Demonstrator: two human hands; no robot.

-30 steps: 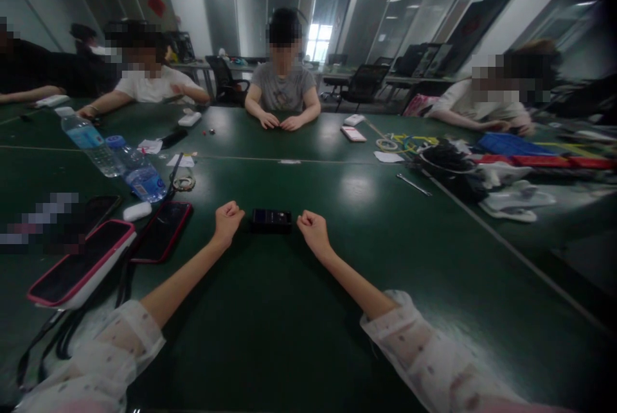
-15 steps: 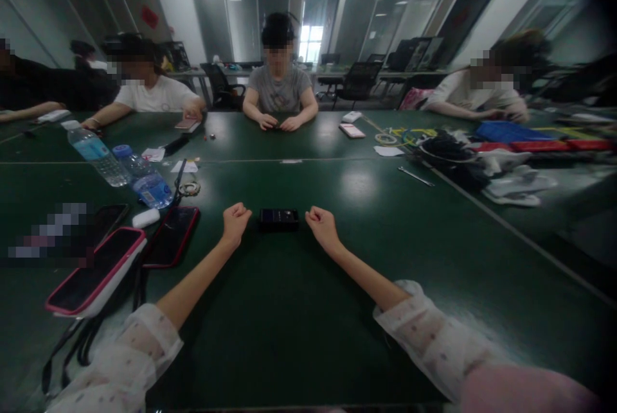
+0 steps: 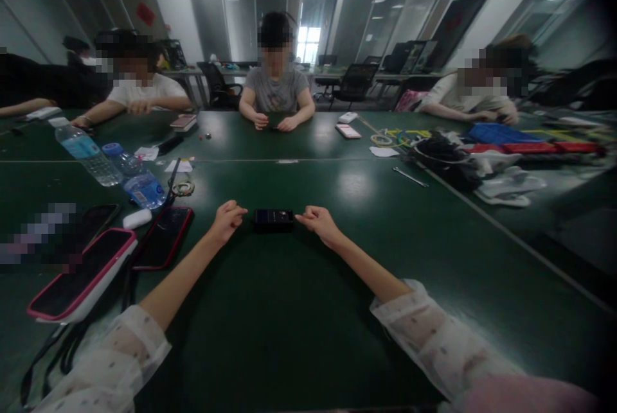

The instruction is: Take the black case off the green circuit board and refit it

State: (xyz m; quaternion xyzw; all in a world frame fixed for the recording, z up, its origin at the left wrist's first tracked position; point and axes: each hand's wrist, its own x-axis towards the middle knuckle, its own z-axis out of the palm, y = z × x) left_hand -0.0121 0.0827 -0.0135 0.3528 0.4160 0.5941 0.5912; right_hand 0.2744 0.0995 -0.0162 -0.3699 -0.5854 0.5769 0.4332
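Note:
A small black device with a lit screen [image 3: 273,220] lies on the green table [image 3: 289,310] between my hands. Just left of it is my left hand [image 3: 227,219], its index finger stretched toward the device and the other fingers partly curled. On the other side my right hand [image 3: 322,223] points an extended finger at the device's right end, the rest bent in. Both hands hold nothing. Whether the right fingertip touches the device I cannot tell.
To the left lie a red-edged phone [image 3: 164,237], a pink-framed phone [image 3: 84,275], a white case [image 3: 137,218] and two water bottles [image 3: 89,153]. A wrench [image 3: 409,176] and cluttered cables [image 3: 385,138] are at right. Several people sit across the table.
Both my fists have loosened, and a finger of each now extends toward the device. The view has shifted slightly right. Across the table, a person's hand has lifted off a phone.

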